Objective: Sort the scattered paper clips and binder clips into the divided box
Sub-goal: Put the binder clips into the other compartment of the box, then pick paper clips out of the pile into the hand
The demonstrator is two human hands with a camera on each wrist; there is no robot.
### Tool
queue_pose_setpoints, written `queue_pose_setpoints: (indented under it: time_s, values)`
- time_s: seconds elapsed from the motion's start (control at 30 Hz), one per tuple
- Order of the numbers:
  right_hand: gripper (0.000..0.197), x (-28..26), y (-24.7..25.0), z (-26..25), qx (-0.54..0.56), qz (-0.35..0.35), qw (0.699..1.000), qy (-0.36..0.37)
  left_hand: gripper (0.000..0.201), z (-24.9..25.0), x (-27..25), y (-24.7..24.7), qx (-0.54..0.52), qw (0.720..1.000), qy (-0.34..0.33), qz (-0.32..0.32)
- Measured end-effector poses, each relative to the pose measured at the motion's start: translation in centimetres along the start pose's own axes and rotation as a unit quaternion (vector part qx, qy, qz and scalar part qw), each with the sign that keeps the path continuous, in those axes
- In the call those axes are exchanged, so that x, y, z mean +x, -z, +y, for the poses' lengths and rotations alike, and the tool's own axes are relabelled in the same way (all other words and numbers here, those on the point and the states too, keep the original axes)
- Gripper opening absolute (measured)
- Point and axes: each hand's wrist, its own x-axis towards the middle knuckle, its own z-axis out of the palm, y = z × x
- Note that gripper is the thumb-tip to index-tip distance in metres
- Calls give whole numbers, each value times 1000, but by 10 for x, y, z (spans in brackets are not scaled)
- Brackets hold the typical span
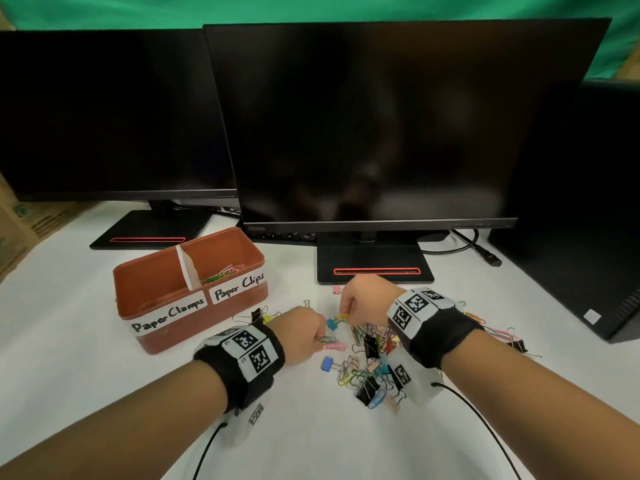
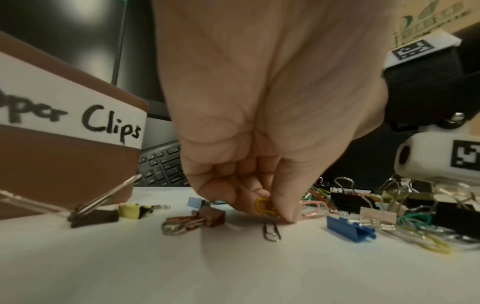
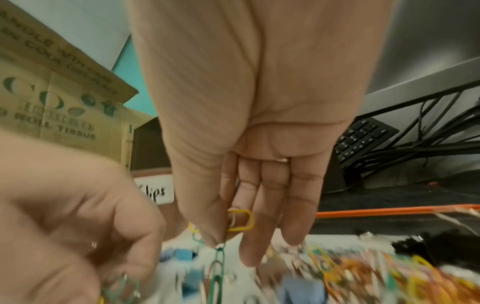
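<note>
A brown divided box (image 1: 242, 251) stands at the left, labelled "Paper Clamps" and "Paper Clips"; coloured paper clips (image 1: 223, 271) lie in its right compartment. A pile of paper clips and binder clips (image 1: 374, 362) is scattered on the white table. My left hand (image 1: 320, 337) is low over the table, right of the box, and pinches paper clips; a yellow one (image 2: 265, 206) shows between thumb and fingers. My right hand (image 1: 344, 315) pinches a yellow paper clip (image 3: 240, 221) between thumb and forefinger, and a green clip (image 3: 219, 265) dangles below it.
A blue binder clip (image 1: 327, 363) and a black one (image 1: 256, 315) lie near my left hand. Two dark monitors (image 1: 381, 133) on stands (image 1: 374, 258) stand behind. A black computer tower (image 1: 588, 220) stands at the right, with a cable (image 1: 478, 247) beside it, and a cardboard box (image 1: 20, 230) sits at the far left.
</note>
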Motion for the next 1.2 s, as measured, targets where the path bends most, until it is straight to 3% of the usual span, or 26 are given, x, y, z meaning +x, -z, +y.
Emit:
queue_pose_setpoints:
  time_s: [0.07, 0.23, 0.33, 0.43, 0.5, 0.6, 0.67, 0.73, 0.83, 0.93, 1.03, 1.1, 1.2]
  values:
    - [18, -6, 14, -5, 21, 30, 999, 6, 33, -3, -7, 8, -29, 999, -5, 41]
    - [13, -4, 54, -39, 98, 133, 986, 37, 5, -28, -33, 61, -116, 978, 37, 171]
    - [13, 18, 69, -71, 134, 183, 972, 65, 10, -53, -45, 96, -104, 958, 98, 249]
    - [13, 54, 72, -102, 145, 184, 969, 71, 7, -85, -54, 113, -124, 933, 168, 294]
    - [14, 77, 60, -116, 156, 184, 968, 73, 5, -103, -49, 114, -124, 924, 205, 300]
    - [25, 96, 37, -125, 183, 164, 967, 66, 19, -116, -41, 104, -134, 929, 268, 220]
    - [29, 95, 31, -123, 206, 162, 962, 74, 31, -121, -38, 93, -120, 936, 240, 227]
    - [24, 83, 32, -115, 224, 179, 953, 98, 35, -116, -43, 84, -76, 940, 179, 282]
    - [17, 61, 38, -93, 186, 187, 961, 80, 19, -91, -57, 76, -61, 934, 68, 346]
    - [20, 47, 29, -64, 74, 72, 995, -9, 8, -68, -61, 57, -85, 954, 30, 285]
    - [26, 42, 4, -47, 2, -9, 998, -55, 22, -57, -56, 25, -89, 980, 53, 171]
    - [36, 45, -10, -45, -33, -41, 996, -72, 33, -54, -50, 8, -73, 987, 75, 120]
    - [40, 51, -20, -45, -53, -47, 995, -72, 36, -49, -42, -2, -78, 986, 101, 108]
